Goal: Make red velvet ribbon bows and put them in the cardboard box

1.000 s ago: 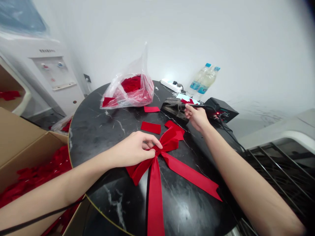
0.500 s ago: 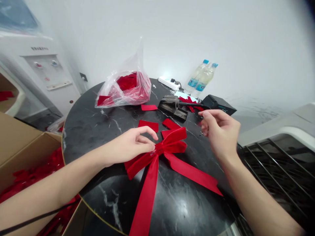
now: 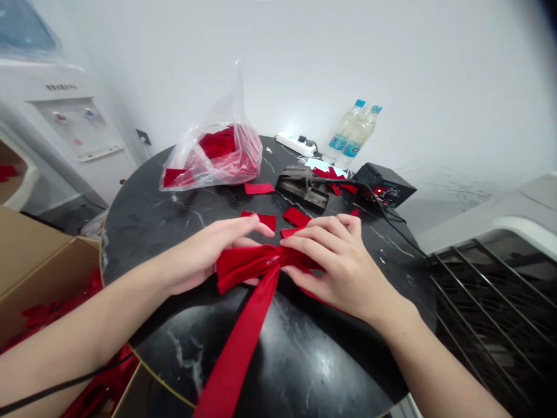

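A red velvet bow point(image 3: 248, 264) is held above the black marbled table point(image 3: 174, 348), one long tail running down toward the near edge. My left hand point(image 3: 209, 249) is behind the bow's left loop, some of its fingers hidden by the ribbon. My right hand point(image 3: 335, 261) closes over the right loop, fingers on top and thumb below, near the knot. A small shiny patch shows at the bow's middle. Just beyond the hands lie short red ribbon pieces point(image 3: 296, 216).
Toward the back stand a plastic bag of red pieces point(image 3: 217, 157), a black soldering-iron holder point(image 3: 304, 188), a power strip point(image 3: 296, 143), two bottles point(image 3: 352, 136) and a black control box point(image 3: 385, 186). A cardboard box point(image 3: 52, 261) with red ribbons is at left.
My right hand has come in from the right and taken hold of the bow's right side. My left hand has shifted behind the left loop, and the bow has turned slightly.
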A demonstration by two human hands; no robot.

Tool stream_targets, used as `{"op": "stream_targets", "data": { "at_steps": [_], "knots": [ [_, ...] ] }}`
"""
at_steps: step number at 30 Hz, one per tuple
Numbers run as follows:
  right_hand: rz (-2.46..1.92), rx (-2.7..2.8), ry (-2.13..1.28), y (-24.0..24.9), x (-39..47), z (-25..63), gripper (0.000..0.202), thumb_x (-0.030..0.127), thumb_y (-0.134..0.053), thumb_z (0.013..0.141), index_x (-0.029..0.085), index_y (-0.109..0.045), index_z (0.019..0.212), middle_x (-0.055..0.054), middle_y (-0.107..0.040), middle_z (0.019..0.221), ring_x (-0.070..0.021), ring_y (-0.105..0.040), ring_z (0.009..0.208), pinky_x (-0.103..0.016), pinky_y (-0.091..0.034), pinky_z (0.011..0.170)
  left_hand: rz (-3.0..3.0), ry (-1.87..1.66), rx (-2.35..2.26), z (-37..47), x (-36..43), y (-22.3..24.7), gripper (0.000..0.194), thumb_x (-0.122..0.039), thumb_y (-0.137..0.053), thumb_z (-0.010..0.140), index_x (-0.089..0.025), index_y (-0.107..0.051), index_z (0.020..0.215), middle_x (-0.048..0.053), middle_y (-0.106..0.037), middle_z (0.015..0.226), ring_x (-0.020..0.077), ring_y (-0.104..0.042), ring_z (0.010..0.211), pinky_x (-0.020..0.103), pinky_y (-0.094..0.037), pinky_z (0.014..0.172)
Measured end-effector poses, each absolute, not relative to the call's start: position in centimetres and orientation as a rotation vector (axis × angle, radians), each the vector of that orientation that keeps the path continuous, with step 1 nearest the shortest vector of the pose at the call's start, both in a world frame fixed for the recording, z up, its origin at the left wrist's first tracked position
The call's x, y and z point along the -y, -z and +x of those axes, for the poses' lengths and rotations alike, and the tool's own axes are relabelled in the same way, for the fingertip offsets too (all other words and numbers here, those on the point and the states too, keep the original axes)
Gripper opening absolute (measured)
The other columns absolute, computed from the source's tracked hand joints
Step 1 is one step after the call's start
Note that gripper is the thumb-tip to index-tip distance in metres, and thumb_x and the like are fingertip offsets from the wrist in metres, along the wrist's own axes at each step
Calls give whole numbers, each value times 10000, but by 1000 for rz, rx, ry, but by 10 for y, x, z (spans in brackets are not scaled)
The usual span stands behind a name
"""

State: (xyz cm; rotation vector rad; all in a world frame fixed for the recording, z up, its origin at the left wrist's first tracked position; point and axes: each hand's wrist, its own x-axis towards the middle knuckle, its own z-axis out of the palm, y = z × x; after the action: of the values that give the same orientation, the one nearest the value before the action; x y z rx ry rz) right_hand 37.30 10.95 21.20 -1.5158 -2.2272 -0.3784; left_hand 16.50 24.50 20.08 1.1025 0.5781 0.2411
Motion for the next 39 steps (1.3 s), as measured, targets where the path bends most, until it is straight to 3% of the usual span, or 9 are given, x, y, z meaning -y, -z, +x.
{"op": "stream_targets", "data": {
  "at_steps": [3, 6, 11, 19, 26, 29, 32, 35, 39],
  "knots": [
    [-1553, 2163, 401, -210, -108, 375, 231, 250, -732, 950, 200, -675, 1168, -31, -736, 1077, -251, -628, 1036, -490, -359, 947, 1113, -294, -607, 162, -247, -204, 581, -671, -644, 883, -178, -706, 1186, 162, -796, 1059, 315, -766, 961, 431, -669, 739],
    [-1564, 2104, 434, -208, -107, 375, 224, 236, -719, 947, 190, -677, 1162, -31, -736, 1060, -236, -643, 995, -479, -369, 940, 1281, -317, -586, 160, -248, -200, 509, -449, -855, 788, -249, -703, 1232, 85, -781, 1170, 282, -756, 1037, 347, -679, 736],
    [-1562, 2073, 445, -206, -108, 373, 218, 234, -728, 932, 180, -682, 1138, -43, -741, 1053, -237, -655, 969, -462, -397, 919, 1423, -366, -574, 160, -246, -192, 341, -404, -819, 843, -221, -751, 1124, 41, -786, 1120, 214, -761, 1015, 269, -663, 802],
    [-1526, 2110, 429, -204, -108, 366, 205, 229, -698, 950, 167, -664, 1142, -55, -743, 1045, -237, -659, 939, -456, -434, 888, 1677, -462, -615, 161, -242, -204, 388, -380, -858, 796, -200, -737, 1118, 43, -811, 1054, 230, -750, 1005, 327, -576, 957],
    [-1381, 1931, -128, -207, -105, 375, 333, 234, -651, 984, 225, -571, 1307, -95, -705, 1248, -257, -677, 1109, -458, -524, 991, 1116, -436, -357, 158, -250, -201, 637, -715, -445, 960, -172, -728, 1138, 134, -793, 917, 287, -759, 850, 440, -617, 805],
    [-1251, 1652, -492, -204, -110, 375, 408, 411, -621, 1009, 271, -504, 1374, -119, -631, 1407, -309, -632, 1266, -506, -552, 1038, 1241, -632, -340, 163, -250, -198, 366, -470, -655, 958, -215, -707, 1214, 106, -745, 1241, 260, -659, 1241, 394, -527, 1067],
    [-1154, 1641, -571, -204, -116, 373, 444, 532, -609, 1007, 292, -490, 1362, -118, -491, 1565, -321, -512, 1418, -546, -491, 1135, 1297, -570, -269, 165, -248, -196, 569, -371, -770, 899, -289, -586, 1431, 71, -548, 1563, 233, -449, 1492, 336, -395, 1201],
    [-1072, 1648, -651, -203, -119, 372, 438, 568, -660, 974, 295, -553, 1299, -98, -364, 1648, -318, -388, 1507, -558, -421, 1193, 1231, -376, -170, 164, -248, -194, 696, -417, -808, 858, -265, -548, 1485, 123, -654, 1437, 263, -622, 1321, 360, -492, 1095],
    [-1117, 1618, -721, -194, -118, 374, 515, 639, -649, 951, 318, -533, 1338, -92, -348, 1651, -322, -405, 1491, -580, -430, 1176, 1257, -310, -200, 161, -247, -193, 349, -349, -847, 825, -172, -765, 1115, 74, -787, 1053, 184, -741, 942, 262, -558, 858]
  ]
}}
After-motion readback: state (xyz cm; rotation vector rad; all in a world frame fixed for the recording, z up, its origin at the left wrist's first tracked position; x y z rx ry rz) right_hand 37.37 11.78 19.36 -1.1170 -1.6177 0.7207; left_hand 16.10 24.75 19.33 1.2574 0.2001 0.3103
